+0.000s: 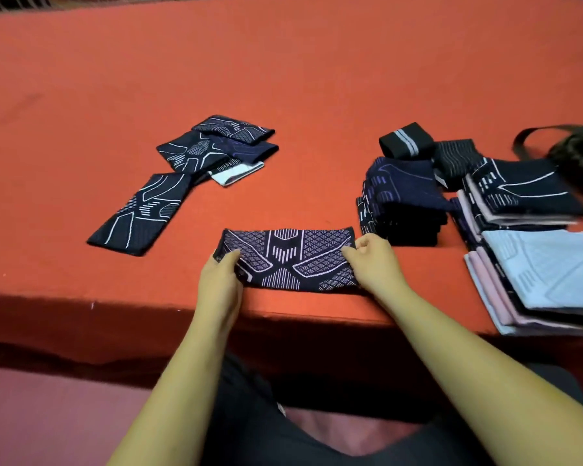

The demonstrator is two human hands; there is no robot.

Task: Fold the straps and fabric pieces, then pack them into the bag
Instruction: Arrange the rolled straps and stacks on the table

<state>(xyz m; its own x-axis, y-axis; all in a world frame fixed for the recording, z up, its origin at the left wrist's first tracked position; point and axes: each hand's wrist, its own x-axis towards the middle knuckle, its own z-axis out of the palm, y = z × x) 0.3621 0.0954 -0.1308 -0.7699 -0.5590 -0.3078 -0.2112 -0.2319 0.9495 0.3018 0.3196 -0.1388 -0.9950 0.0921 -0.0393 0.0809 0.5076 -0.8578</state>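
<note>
A dark navy fabric piece (pixel 285 260) with a pale lilac pattern lies flat near the table's front edge. My left hand (pixel 220 280) pinches its left end and my right hand (pixel 376 262) pinches its right end. To the far left lie several unfolded dark patterned pieces (pixel 212 146), one long piece (pixel 138 213) nearest. On the right stand stacks of folded pieces: a dark stack (pixel 404 203), a navy-and-pink stack (pixel 519 196) and a light blue-and-pink stack (pixel 542 280). A rolled black strap (pixel 406 139) lies behind them. A black bag (pixel 579 156) shows partly at the right edge.
The table is covered by an orange-red cloth (pixel 283 79), with its front edge just under my wrists. A second dark striped folded piece (pixel 455 158) lies beside the strap. My lap in dark clothing fills the bottom of the view.
</note>
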